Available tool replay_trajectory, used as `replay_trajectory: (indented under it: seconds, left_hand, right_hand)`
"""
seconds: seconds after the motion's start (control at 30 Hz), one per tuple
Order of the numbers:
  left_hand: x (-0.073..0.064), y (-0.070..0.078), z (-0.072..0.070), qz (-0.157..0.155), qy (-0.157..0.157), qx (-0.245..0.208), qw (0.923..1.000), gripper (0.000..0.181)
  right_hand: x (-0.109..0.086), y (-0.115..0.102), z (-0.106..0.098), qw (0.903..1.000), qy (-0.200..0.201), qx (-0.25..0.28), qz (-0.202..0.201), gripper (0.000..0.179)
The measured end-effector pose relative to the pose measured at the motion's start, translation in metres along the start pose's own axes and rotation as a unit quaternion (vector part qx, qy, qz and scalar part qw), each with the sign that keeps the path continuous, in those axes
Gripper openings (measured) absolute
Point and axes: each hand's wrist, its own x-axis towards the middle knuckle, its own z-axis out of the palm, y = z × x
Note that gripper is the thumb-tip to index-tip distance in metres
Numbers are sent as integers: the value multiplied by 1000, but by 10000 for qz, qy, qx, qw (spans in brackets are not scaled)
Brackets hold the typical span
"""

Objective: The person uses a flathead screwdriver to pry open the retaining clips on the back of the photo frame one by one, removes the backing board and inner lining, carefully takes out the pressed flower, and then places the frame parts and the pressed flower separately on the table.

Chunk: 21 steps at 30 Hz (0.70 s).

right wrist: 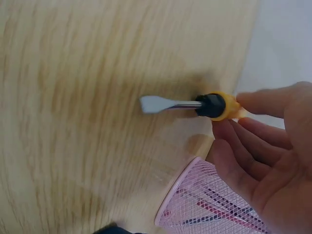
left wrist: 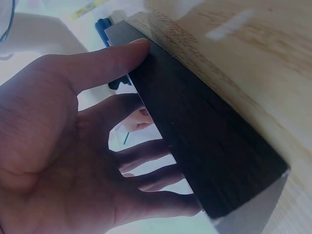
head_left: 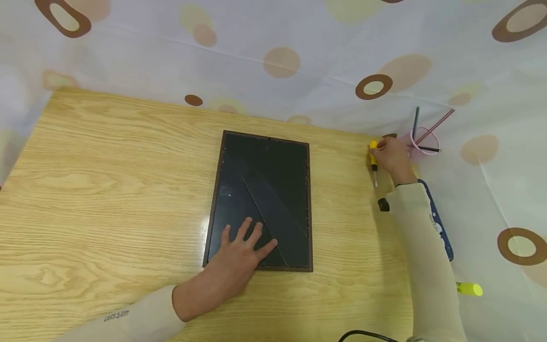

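Observation:
A dark, glossy rectangular panel in a thin brown frame (head_left: 265, 190) lies on the wooden table, a diagonal line crossing its face. My left hand (head_left: 239, 256) rests on the lower part, fingers spread. In the left wrist view, the thumb (left wrist: 112, 61) overlaps the panel's black side edge (left wrist: 195, 126). At the far right of the table, my right hand (head_left: 393, 159) pinches a flat-blade screwdriver (head_left: 373, 159) by its yellow handle. Seen from the right wrist, the flat metal tip (right wrist: 156, 104) points away from the fingers (right wrist: 265, 101), over the wood.
Beside the right hand stands a pink mesh cup (head_left: 427, 140) holding several pencils. A small black object (head_left: 383, 204) and a dark blue patterned case (head_left: 440, 228) lie by the right forearm. Further down is a yellow highlighter (head_left: 470, 289). A spotted curtain (head_left: 256, 28) borders the table.

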Motion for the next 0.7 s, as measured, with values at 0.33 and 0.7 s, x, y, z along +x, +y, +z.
replay_trajectory:
  seconds: [0.33,0.7]
  left_hand:
    - [1,0,4,-28,179,6,9998,81]
    - [-3,-3,10,198,591,-67,9980,77]
  right_hand:
    - [1,8,8,9995,307,40,9,41]
    - [-5,17,17,9993,311,191,99,43]
